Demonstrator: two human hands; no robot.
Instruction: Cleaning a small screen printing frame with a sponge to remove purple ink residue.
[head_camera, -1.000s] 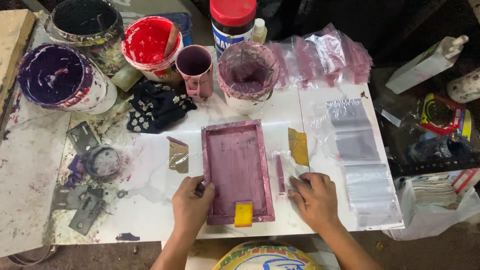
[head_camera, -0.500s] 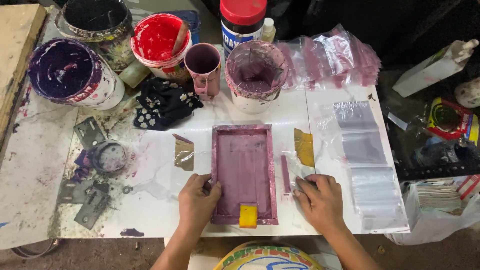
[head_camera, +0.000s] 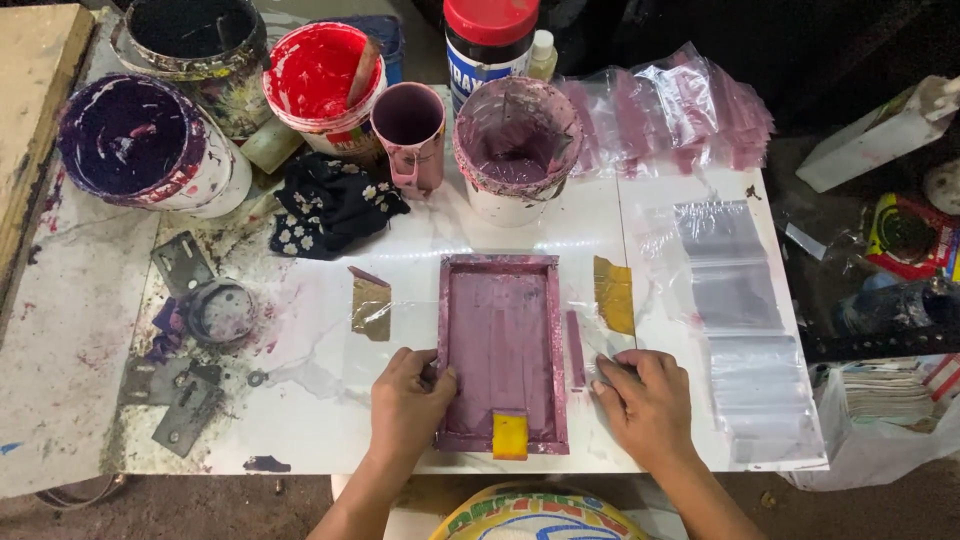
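A small purple-stained printing screen frame (head_camera: 502, 350) lies flat on the white table (head_camera: 330, 420), with a yellow tab (head_camera: 510, 436) at its near edge. My left hand (head_camera: 408, 405) grips the frame's left side, thumb on the rim. My right hand (head_camera: 648, 405) rests flat on the table just right of the frame, fingertips beside a narrow purple squeegee strip (head_camera: 576, 350). Under and beside the frame lies clear plastic.
Paint tubs stand at the back: dark purple (head_camera: 135, 140), black (head_camera: 195, 35), red (head_camera: 320, 75), mauve (head_camera: 515, 140), plus a mauve mug (head_camera: 410, 130) and a red-lidded jar (head_camera: 490, 40). A flowered black cloth (head_camera: 330, 205) and metal hinges (head_camera: 185, 395) lie left. Clear bags (head_camera: 740, 320) are stacked right.
The view has shifted slightly, so everything sits a little right and lower. Both hands stay in place at the frame's two sides.
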